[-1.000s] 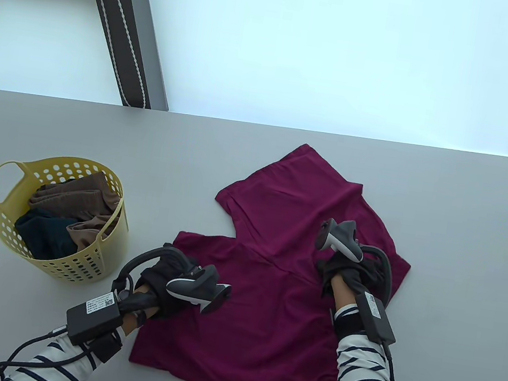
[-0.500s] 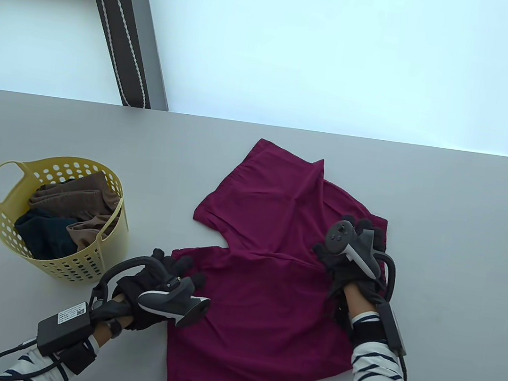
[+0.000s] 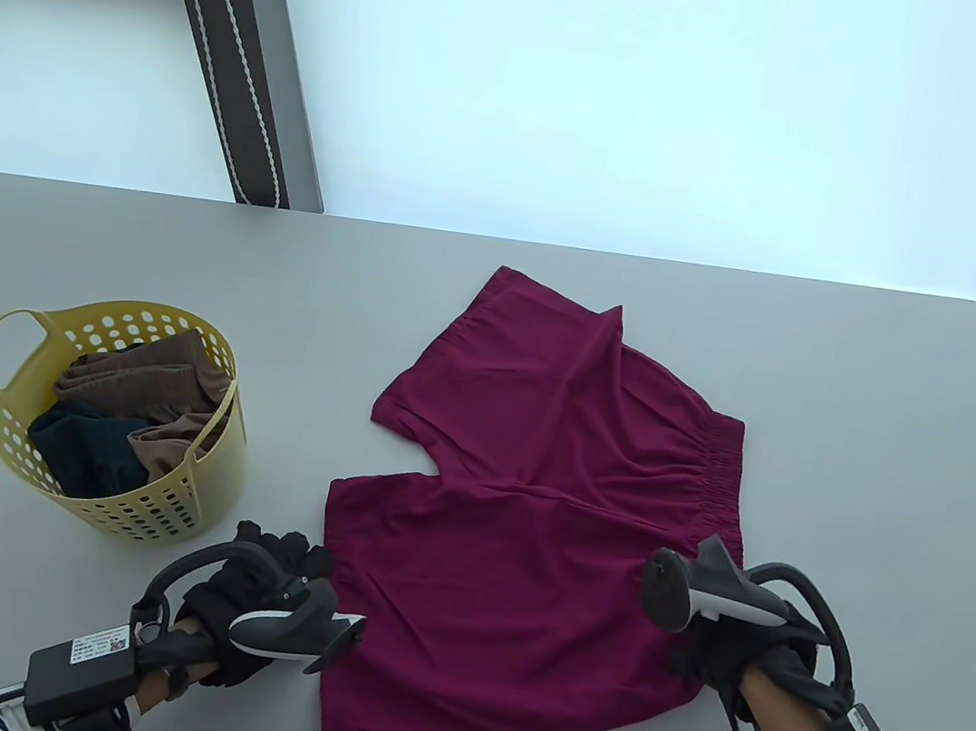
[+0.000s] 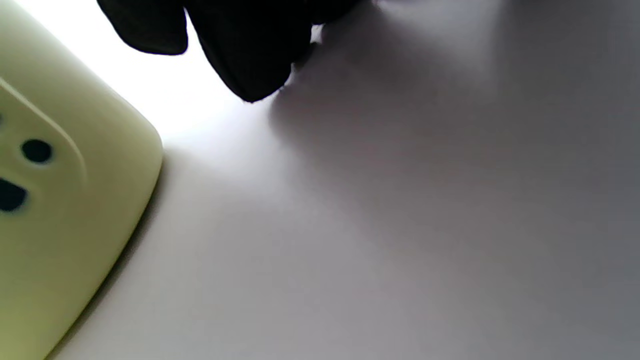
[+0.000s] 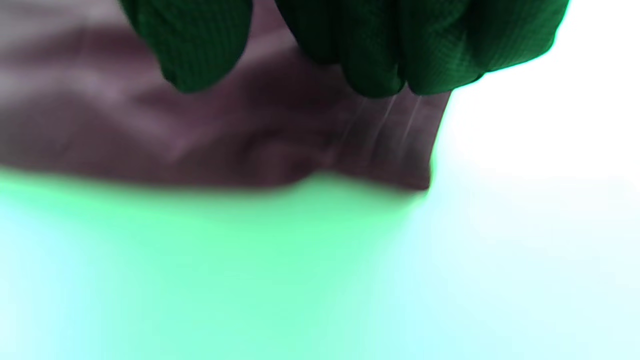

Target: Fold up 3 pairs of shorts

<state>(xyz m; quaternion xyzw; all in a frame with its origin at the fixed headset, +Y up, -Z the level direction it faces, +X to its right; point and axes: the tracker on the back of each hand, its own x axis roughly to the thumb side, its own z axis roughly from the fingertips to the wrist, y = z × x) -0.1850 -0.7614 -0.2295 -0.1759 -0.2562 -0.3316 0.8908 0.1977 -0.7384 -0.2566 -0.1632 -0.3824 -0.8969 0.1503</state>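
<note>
A pair of maroon shorts (image 3: 523,499) lies spread flat on the grey table (image 3: 882,424), waistband to the right, both legs pointing left. My left hand (image 3: 282,547) rests on bare table just left of the near leg's hem, loosely curled and holding nothing; in the left wrist view its fingers (image 4: 245,50) hang over the empty tabletop. My right hand (image 3: 714,660) is at the near corner of the waistband. In the right wrist view the fingers (image 5: 380,55) touch that corner of the shorts (image 5: 250,140), with the thumb apart from them.
A yellow perforated basket (image 3: 155,508) stands at the left with brown and dark garments inside; its wall (image 4: 60,225) is close to my left hand. A dark striped band (image 3: 225,42) runs behind the table's far edge. Bare table surrounds the shorts.
The shorts were turned and spread flatter, then stayed put. My left hand slid off the near leg to the table on its left. My right hand moved from the waistband's middle to its near corner.
</note>
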